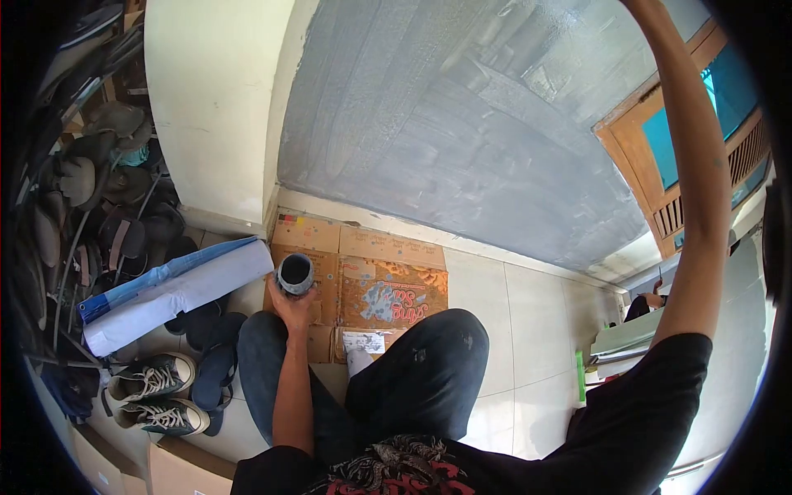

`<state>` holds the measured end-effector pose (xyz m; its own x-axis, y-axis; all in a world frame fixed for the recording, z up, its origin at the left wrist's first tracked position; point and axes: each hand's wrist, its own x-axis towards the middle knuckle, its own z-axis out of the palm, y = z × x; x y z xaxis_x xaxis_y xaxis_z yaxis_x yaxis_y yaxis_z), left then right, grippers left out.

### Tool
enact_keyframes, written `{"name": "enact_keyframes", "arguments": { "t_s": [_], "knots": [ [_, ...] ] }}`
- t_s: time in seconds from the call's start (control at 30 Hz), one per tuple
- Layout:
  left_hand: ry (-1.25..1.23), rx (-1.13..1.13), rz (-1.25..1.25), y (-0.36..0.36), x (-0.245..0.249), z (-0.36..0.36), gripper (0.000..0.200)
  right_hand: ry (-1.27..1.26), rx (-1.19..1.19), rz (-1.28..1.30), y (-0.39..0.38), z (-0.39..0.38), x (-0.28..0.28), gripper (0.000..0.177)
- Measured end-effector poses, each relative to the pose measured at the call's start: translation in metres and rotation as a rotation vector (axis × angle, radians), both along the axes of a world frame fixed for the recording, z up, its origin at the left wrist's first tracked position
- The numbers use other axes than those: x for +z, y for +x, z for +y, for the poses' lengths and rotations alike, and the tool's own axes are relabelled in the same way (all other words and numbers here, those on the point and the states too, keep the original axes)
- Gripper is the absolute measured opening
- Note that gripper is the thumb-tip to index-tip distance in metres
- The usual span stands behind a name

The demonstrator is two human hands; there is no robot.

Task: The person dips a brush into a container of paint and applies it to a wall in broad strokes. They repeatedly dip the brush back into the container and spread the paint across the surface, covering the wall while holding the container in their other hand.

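My left hand is wrapped round a dark, paint-smeared cup, held upright over flattened cardboard on the floor. Its inside looks dark, and I cannot make out how full it is. My right arm reaches up along the right side, and its hand lies beyond the top edge of the picture. Before me stands a wall coated in streaky grey paint, with wetter, lighter patches near the top.
Paint-spotted cardboard covers the tiles at the wall's foot. To the left are a rolled sheet, sneakers, sandals and a crowded rack of footwear. A wooden-framed window is at right; a person sits far right.
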<state>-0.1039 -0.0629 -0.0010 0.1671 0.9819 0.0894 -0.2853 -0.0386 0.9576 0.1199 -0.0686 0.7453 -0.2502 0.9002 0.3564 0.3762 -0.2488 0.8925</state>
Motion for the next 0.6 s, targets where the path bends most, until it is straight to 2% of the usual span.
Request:
{"name": "enact_keyframes", "arguments": {
  "t_s": [0.07,0.13,0.17,0.2,0.23,0.3,0.33,0.37,0.43,0.47,0.53,0.6],
  "knots": [
    [0.016,0.009,-0.029,0.003,-0.009,0.002,0.093,-0.154,0.268,0.068,-0.007,0.000,-0.034,0.022],
    [0.025,0.020,-0.051,0.002,-0.010,0.003,0.091,-0.351,0.414,0.230,-0.015,0.004,-0.096,0.024],
    [0.028,0.028,-0.019,0.002,-0.006,0.002,0.088,-0.463,0.399,0.330,-0.010,0.006,-0.132,0.017],
    [0.032,0.035,0.015,0.001,-0.002,0.002,0.085,-0.575,0.381,0.431,-0.004,0.009,-0.172,0.023],
    [0.007,0.030,-0.010,0.000,0.003,0.001,0.082,-0.658,0.369,0.582,-0.003,0.013,-0.218,0.022],
    [-0.016,0.038,-0.064,0.001,0.000,-0.003,0.080,-0.808,0.371,0.686,0.017,0.030,-0.315,0.018],
    [-0.017,0.042,-0.135,0.004,-0.002,0.000,0.078,-0.861,0.295,0.695,0.023,0.037,-0.357,0.019],
    [-0.038,0.051,-0.100,0.004,-0.007,0.001,0.075,-0.907,0.222,0.700,0.028,0.042,-0.396,0.019],
    [-0.001,0.082,-0.033,0.000,0.003,0.002,0.073,-0.899,0.340,0.817,0.044,0.051,-0.465,0.020],
    [-0.001,0.087,-0.022,0.000,0.003,0.002,0.072,-0.904,0.360,0.814,0.048,0.058,-0.489,0.020],
    [-0.003,0.096,0.001,0.000,0.004,0.003,0.070,-0.942,0.245,0.908,0.054,0.071,-0.525,0.022],
    [0.024,0.003,0.029,0.002,-0.001,0.006,0.080,-0.945,0.206,0.888,0.058,0.087,-0.538,0.022]
  ]
}}
